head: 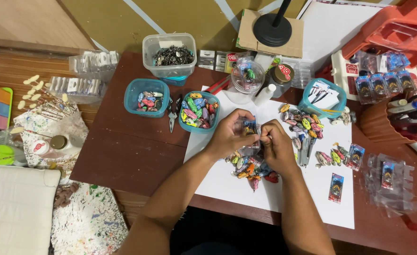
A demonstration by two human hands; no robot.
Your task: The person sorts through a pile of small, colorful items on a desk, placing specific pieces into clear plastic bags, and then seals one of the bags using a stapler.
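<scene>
Hands met over the middle of the white paper sheet [227, 186] in the head view, which was the only view. The left hand [227, 136] pinched a small clear blister pack with a blue printed card [249, 126] between thumb and fingers, closed on it, and the right hand [275, 146] was curled tight against the pack's right edge; whether it gripped the pack or some small part was hidden by the knuckles. The pack sat just above a loose heap of small colourful oval lures [252, 169] on the paper.

Doing this well seemed to call for a steady pinch from the left hand, keeping the thin plastic flat, with the right working in short moves close to the pack.

Room was tight. A teal plastic tub of colourful lures [198, 111] stood just beyond the left hand, grey pliers [173, 114] beside it, and more painted lures in a scattered cluster [301, 123] lay near the right hand. Finished carded packs [336, 187] lay further right. The barest paper was the near strip toward the dark brown table edge [123, 163].
</scene>
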